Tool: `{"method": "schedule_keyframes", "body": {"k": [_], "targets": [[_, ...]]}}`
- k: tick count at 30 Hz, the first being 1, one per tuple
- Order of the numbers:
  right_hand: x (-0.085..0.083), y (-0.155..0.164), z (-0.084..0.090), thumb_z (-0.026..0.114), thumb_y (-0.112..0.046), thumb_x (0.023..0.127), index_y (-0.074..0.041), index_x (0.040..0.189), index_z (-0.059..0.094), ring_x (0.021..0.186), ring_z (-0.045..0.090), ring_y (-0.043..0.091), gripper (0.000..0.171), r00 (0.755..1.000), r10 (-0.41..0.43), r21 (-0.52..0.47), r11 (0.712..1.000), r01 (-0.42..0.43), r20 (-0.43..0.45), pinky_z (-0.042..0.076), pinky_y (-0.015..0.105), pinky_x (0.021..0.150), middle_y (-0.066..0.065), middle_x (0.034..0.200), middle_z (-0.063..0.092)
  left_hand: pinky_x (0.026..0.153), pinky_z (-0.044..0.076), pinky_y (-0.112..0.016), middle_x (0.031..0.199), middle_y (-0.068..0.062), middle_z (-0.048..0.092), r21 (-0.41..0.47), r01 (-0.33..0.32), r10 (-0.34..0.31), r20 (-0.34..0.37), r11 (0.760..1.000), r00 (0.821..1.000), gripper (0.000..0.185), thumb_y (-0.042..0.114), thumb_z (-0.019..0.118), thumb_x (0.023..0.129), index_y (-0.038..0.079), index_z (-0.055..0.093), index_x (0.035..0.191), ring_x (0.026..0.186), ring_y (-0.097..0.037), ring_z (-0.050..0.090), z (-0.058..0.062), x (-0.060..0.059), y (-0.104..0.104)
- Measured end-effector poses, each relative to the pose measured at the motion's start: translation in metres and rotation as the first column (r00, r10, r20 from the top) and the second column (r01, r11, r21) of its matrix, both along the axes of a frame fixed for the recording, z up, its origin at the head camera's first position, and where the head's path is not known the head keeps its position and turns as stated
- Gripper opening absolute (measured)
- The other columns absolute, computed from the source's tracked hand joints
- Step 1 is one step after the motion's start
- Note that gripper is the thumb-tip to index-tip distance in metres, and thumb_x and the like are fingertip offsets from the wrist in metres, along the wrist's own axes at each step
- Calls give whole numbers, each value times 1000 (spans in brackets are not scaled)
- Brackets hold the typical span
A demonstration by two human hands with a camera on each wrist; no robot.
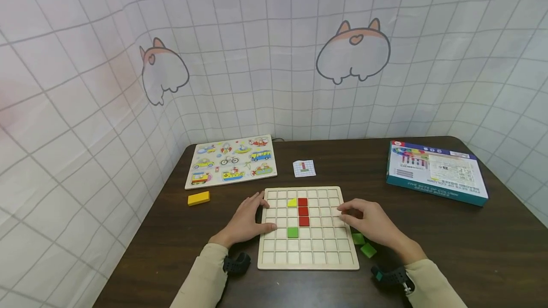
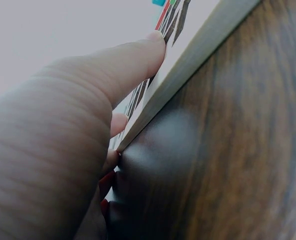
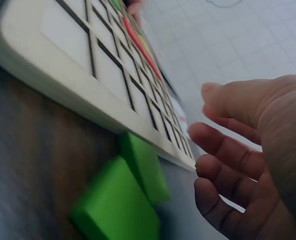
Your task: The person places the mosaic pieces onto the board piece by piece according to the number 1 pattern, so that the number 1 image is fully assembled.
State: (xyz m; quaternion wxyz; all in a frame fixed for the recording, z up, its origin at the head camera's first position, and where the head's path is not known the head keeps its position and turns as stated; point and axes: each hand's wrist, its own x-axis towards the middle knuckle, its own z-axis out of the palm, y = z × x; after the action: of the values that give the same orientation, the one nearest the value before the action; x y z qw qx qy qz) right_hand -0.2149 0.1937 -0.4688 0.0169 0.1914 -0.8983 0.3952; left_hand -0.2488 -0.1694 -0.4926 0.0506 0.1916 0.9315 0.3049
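A pale wooden grid board (image 1: 325, 264) lies flat on the table. On its squares are a column of three red squares (image 1: 303, 211), a yellow piece (image 1: 292, 202) beside the top one and a green square (image 1: 293, 232) lower left. My left hand (image 1: 243, 221) rests at the board's left edge, its thumb (image 2: 133, 65) on the rim in the left wrist view. Over the right edge hovers my right hand (image 1: 371, 221), fingers loosely bent with nothing between them. Two green pieces (image 3: 120, 205) lie just below it against the board's side.
Behind the board lies a small paper card (image 1: 304, 168) printed with a red and green figure. A picture puzzle board (image 1: 231, 161) sits at back left, with a yellow block (image 1: 199, 198) in front. At back right is a flat boxed set (image 1: 436, 172).
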Motion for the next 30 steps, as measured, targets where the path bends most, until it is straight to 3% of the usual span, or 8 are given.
{"method": "schedule_keyframes", "body": {"k": [9,15,22,30], "targets": [[-4,30,5,71,-27,91,-12,108,72,81,58,10,23,999,-5,49,999,3,37,51,25,68,-2,101,68,119,12,-52,161,-6,24,-9,-11,11,-5,1000,1000,52,52,74,81,19,55,116,149,-29,16,2,-1,0],[-4,42,6,74,-34,87,-15,107,72,77,55,6,27,987,103,105,988,-116,124,48,25,65,-6,96,69,119,11,-51,161,-5,22,-20,-9,9,0,1000,1000,52,52,74,81,19,55,117,149,-27,15,0,-2,0],[-3,48,4,76,-33,85,-20,102,72,81,53,8,21,951,257,98,956,-276,174,47,26,69,-6,93,62,119,12,-51,161,-5,23,-26,-10,10,3,1000,1000,53,54,74,81,19,55,117,149,-26,15,-1,-3,0],[0,46,2,79,-31,81,-22,96,70,82,51,10,20,953,260,121,952,-280,157,45,25,70,-5,90,59,119,11,-50,161,-6,23,-18,-1,1,-4,1000,1000,53,54,74,81,19,55,116,149,-26,16,-3,-4,-1]]}}
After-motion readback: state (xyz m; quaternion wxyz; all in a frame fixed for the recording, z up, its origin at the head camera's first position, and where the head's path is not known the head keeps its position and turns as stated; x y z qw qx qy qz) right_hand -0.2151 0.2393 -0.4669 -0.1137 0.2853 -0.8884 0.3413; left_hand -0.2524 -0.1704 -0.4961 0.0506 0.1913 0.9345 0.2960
